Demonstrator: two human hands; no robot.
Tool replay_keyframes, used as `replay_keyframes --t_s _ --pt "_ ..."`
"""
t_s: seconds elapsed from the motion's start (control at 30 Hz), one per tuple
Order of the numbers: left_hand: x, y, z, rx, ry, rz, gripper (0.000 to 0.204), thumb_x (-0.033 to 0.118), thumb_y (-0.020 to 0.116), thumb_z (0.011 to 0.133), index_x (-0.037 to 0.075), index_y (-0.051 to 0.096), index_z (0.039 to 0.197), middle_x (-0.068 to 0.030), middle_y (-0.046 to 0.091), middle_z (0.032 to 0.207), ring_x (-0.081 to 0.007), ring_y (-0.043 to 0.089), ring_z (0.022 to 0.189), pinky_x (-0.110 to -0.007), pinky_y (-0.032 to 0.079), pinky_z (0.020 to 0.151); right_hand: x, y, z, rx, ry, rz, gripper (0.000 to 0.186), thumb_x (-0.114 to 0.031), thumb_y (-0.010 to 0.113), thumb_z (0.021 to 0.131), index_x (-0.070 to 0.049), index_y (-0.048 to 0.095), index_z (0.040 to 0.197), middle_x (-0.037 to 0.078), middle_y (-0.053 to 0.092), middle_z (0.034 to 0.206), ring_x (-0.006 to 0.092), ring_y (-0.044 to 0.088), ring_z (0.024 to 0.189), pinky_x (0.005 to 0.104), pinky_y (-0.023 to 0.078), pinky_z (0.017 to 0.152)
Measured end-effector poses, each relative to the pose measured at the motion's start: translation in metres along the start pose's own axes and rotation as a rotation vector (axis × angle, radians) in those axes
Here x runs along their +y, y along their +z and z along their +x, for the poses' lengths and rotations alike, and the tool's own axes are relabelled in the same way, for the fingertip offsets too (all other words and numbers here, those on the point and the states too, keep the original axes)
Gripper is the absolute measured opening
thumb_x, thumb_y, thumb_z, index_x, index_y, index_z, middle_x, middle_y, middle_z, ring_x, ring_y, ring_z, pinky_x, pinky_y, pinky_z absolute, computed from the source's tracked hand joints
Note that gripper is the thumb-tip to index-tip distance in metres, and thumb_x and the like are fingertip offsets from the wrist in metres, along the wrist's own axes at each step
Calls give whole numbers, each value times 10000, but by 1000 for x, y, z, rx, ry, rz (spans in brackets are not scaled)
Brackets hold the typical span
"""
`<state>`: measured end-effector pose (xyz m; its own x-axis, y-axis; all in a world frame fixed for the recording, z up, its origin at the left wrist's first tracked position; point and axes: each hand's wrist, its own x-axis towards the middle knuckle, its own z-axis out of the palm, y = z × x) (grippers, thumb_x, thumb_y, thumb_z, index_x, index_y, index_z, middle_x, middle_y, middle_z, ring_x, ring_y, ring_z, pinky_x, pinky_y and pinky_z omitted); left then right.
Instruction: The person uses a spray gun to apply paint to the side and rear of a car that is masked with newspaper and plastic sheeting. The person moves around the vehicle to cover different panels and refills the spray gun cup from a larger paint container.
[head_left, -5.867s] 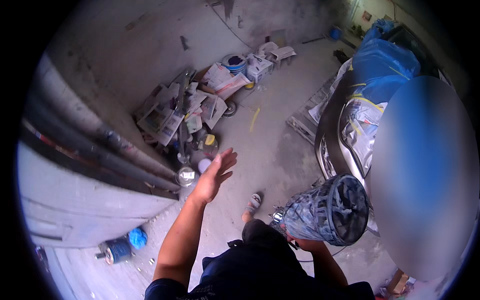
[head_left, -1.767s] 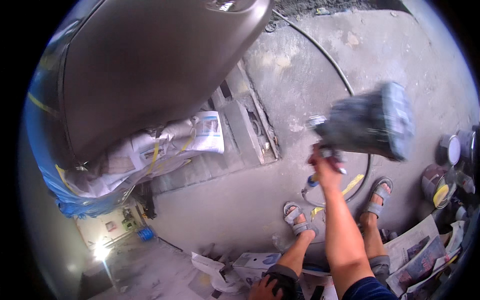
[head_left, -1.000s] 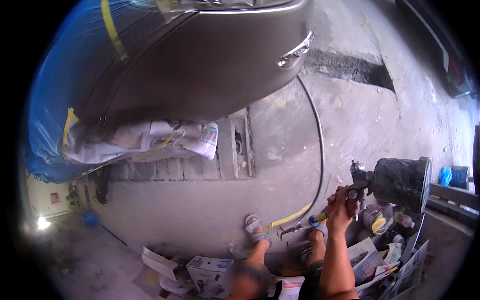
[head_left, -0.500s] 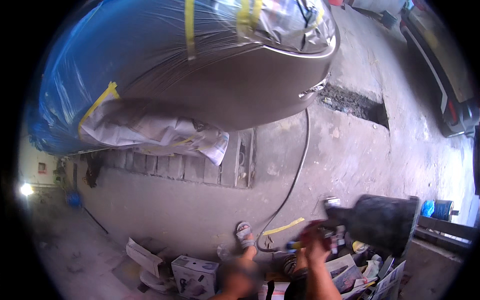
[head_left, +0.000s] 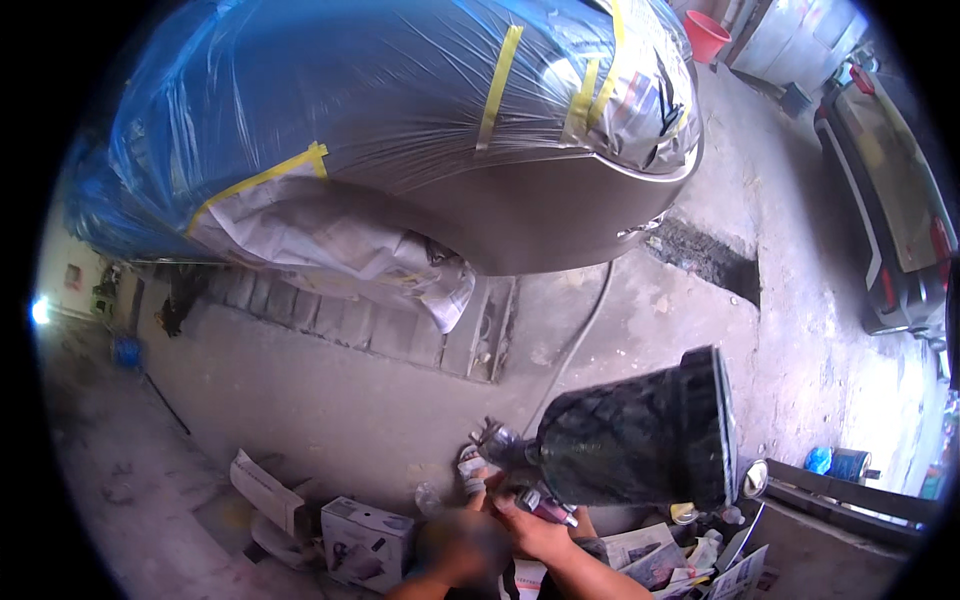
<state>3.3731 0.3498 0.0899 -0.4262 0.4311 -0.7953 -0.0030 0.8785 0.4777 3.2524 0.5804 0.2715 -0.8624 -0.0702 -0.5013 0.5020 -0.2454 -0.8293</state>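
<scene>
In my right hand [head_left: 535, 530] is a spray gun [head_left: 512, 450], its fingers wrapped round the handle. A large black paint cup [head_left: 630, 435], smeared with paint, is attached and lies tilted nearly sideways, reaching to the right. The gun's metal front end points left, over a sandalled foot [head_left: 472, 465]. My left hand [head_left: 465, 548] is beside the right one at the lower edge, hidden by a dark blur, so its fingers do not show. Beyond stands a car with a grey-brown painted panel [head_left: 560, 215], the rest masked with blue plastic film [head_left: 330, 90], paper and yellow tape.
A hose [head_left: 585, 345] runs over the concrete floor. A pit [head_left: 705, 260] opens right of the car; slats [head_left: 340, 325] cover another below it. Boxes [head_left: 368, 545] and papers [head_left: 650, 552] lie near my feet. A second car [head_left: 890, 200] and a red bucket [head_left: 706, 37] stand farther off.
The spray gun and its cup have moved left and turned, with my right hand drawn toward the left one. My view has shifted, showing more of the masked car.
</scene>
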Motion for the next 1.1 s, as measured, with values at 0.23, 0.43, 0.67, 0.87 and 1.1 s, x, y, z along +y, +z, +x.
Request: replay_keyframes --t_s 0.23,0.43,0.67,0.87,1.1 --pt "-1 14 -7 -326 -262 232 756 616 404 771 164 281 1365 -232 96 1423 -458 113 1285 -500 112 1053 -30 -83 -43 955 -189 340 234 -301 521 879 -73 523 930 17 496 591 88 467 472 212 359 384" --pt "8 19 -12 -403 -275 182 768 632 366 788 183 203 1391 -236 -7 1433 -462 93 1294 -482 140 1053 -28 -111 -88 846 -193 261 274 -224 525 879 -76 492 1106 0 557 779 69 499 598 209 390 472" --pt "27 31 -1 -527 -406 177 778 621 367 803 198 113 1406 -248 -39 1427 -446 93 1301 -484 146 1050 -50 -129 -57 236 -114 238 147 -99 622 772 -31 604 901 36 635 808 125 581 703 257 460 606" --pt "65 42 4 -583 -533 195 792 609 366 803 210 49 1409 -295 -27 1409 -467 104 1292 -509 159 1039 -46 -282 -85 890 -168 342 179 -217 589 803 -71 556 903 19 530 623 104 499 497 223 356 391" --pt "188 8 45 -310 -547 362 799 601 405 790 199 93 1406 -332 55 1386 -494 208 1249 -494 222 1022 -77 -342 -118 938 -77 328 321 -323 543 861 -79 556 1068 41 548 635 67 445 470 192 330 402"
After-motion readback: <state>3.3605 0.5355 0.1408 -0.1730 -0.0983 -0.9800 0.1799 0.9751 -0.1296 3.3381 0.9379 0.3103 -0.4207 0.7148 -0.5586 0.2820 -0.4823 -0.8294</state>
